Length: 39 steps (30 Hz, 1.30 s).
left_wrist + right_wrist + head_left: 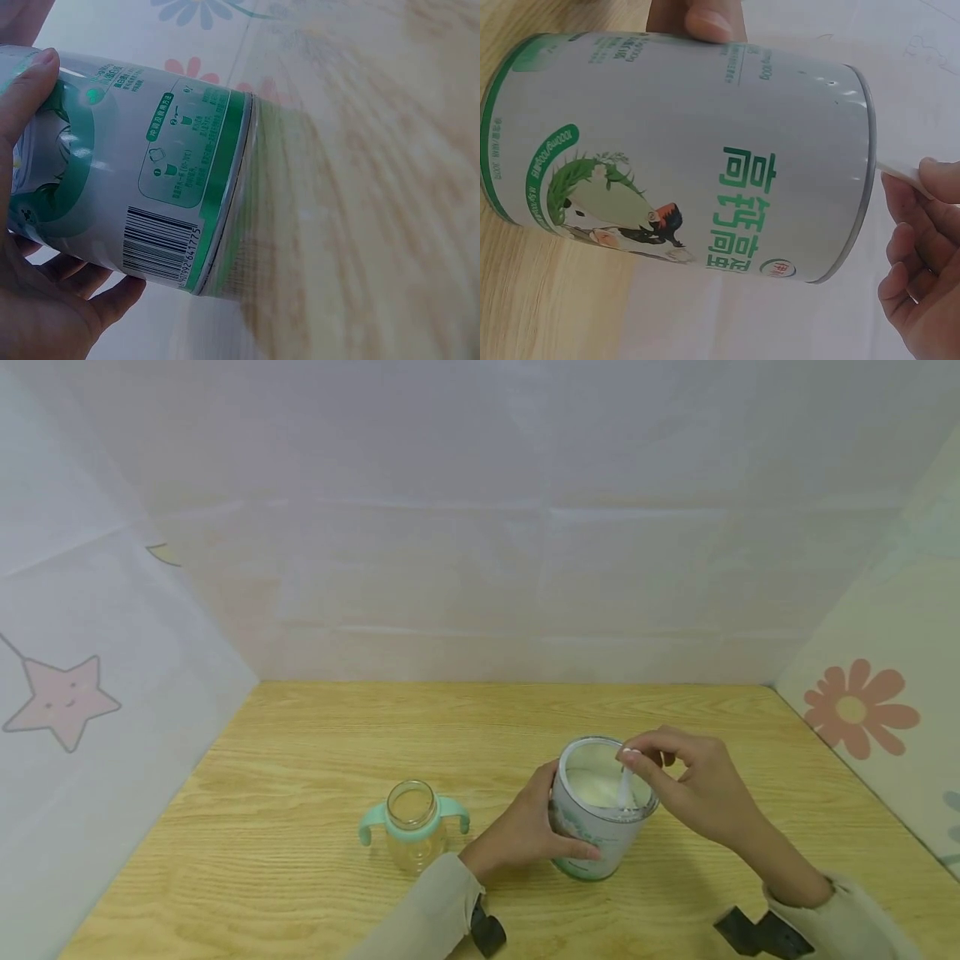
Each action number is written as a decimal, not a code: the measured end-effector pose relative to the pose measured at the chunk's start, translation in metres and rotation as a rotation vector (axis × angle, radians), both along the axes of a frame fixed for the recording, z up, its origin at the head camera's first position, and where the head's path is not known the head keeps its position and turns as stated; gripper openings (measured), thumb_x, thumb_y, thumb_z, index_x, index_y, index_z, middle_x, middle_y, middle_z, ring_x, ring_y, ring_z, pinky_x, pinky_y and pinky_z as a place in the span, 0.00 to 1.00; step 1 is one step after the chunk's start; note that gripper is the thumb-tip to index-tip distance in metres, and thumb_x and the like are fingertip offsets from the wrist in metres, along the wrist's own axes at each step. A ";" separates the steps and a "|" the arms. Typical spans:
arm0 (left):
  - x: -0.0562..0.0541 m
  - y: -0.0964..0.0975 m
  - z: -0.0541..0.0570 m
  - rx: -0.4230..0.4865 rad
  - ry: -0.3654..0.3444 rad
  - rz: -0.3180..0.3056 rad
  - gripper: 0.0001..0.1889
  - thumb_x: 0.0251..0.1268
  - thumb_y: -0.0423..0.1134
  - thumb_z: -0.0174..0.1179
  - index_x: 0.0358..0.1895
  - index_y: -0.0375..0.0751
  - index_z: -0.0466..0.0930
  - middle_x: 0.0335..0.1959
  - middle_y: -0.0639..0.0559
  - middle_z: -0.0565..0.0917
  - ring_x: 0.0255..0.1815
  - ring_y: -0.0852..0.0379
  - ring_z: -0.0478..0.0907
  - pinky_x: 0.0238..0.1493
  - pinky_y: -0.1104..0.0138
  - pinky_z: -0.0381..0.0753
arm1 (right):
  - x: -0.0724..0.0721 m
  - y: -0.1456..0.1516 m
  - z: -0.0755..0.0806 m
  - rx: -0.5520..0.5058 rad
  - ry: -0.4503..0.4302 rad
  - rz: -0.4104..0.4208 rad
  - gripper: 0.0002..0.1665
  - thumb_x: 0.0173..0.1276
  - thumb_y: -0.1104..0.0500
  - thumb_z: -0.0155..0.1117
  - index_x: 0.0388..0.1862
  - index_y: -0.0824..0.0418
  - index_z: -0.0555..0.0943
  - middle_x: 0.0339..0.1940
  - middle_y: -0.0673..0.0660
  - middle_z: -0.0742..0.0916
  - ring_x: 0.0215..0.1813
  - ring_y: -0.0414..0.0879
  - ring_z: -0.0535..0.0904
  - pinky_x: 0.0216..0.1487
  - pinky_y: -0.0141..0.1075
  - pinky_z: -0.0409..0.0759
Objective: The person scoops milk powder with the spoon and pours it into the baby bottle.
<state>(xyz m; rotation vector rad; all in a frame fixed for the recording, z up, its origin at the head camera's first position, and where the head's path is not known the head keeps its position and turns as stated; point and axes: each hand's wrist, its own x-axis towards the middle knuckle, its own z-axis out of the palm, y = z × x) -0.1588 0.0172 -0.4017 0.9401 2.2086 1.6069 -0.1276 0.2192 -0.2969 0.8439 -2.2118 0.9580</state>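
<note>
A white and green milk powder can (pixel 611 835) stands on the table, its open top showing pale powder (pixel 592 787). My left hand (pixel 521 831) grips the can's left side, thumb across the front. In the left wrist view, its fingers wrap the can (pixel 165 142) above the barcode. Over the rim, my right hand (pixel 701 785) pinches the handle of a white scoop (pixel 626 789) between thumb and fingers; the scoop's lower end reaches into the can. The right wrist view shows the scoop handle (pixel 904 178) rising past the rim, with the bowl hidden behind the can wall.
A clear baby bottle (pixel 416 850) with mint green handles and no lid stands left of the can, near my left forearm. The wooden table (pixel 315 760) is bounded by a pale back sheet (pixel 480 593) and printed side sheets.
</note>
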 end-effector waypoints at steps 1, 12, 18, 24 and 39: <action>0.000 0.000 0.000 0.000 0.000 -0.001 0.56 0.47 0.45 0.75 0.74 0.58 0.42 0.64 0.59 0.64 0.62 0.63 0.65 0.64 0.62 0.68 | 0.000 0.000 0.000 0.002 -0.001 0.000 0.12 0.53 0.76 0.68 0.29 0.60 0.84 0.25 0.47 0.85 0.27 0.32 0.70 0.30 0.26 0.66; -0.001 0.000 -0.001 -0.003 0.002 0.004 0.56 0.47 0.45 0.75 0.74 0.59 0.43 0.64 0.61 0.63 0.62 0.63 0.65 0.64 0.61 0.67 | 0.002 -0.001 0.004 0.015 0.010 -0.005 0.11 0.55 0.75 0.67 0.29 0.59 0.85 0.24 0.47 0.85 0.27 0.32 0.70 0.31 0.24 0.67; -0.001 0.000 -0.001 0.000 0.007 -0.001 0.56 0.47 0.45 0.75 0.75 0.57 0.43 0.64 0.60 0.63 0.62 0.63 0.65 0.65 0.61 0.67 | 0.002 0.000 0.007 0.014 0.017 -0.021 0.12 0.56 0.76 0.65 0.31 0.61 0.85 0.25 0.49 0.85 0.28 0.31 0.70 0.32 0.24 0.67; -0.001 0.000 -0.001 0.002 0.001 0.001 0.56 0.46 0.44 0.76 0.75 0.56 0.43 0.64 0.60 0.63 0.63 0.63 0.64 0.65 0.60 0.66 | 0.001 0.001 0.011 0.019 0.028 -0.020 0.11 0.58 0.75 0.64 0.31 0.61 0.84 0.26 0.48 0.85 0.28 0.32 0.70 0.32 0.25 0.67; -0.002 0.001 -0.003 0.011 0.008 -0.010 0.56 0.45 0.44 0.76 0.74 0.59 0.43 0.65 0.59 0.62 0.63 0.63 0.64 0.64 0.61 0.67 | -0.003 -0.001 0.021 0.018 0.049 -0.002 0.09 0.60 0.74 0.63 0.30 0.61 0.84 0.27 0.47 0.85 0.27 0.32 0.69 0.31 0.25 0.66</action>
